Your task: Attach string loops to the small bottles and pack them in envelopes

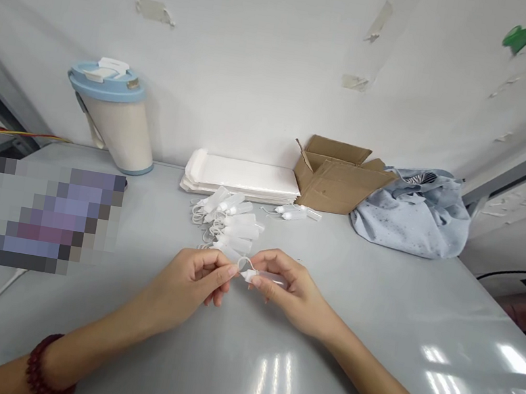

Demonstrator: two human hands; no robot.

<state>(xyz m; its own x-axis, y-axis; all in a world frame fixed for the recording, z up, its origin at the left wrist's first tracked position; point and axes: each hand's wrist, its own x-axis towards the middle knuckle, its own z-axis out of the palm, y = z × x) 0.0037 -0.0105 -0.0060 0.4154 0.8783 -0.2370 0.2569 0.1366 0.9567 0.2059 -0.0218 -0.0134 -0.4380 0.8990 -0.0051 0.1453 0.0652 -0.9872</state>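
white wall [264, 91] with torn tape backs a glossy grey table [348, 350]. left hand [200, 275], wrist angled in from the lower left, pinches a thin white looped cord [247, 261] between thumb and index finger. right hand [290, 291], reaching from the lower right with fingers curled, grasps a small clear plastic bottle with a white conical cap [266, 278]. the bottle lies nearly level, its long axis running sideways, cap pointing left, near a loose pile of similar bottles [239, 228].
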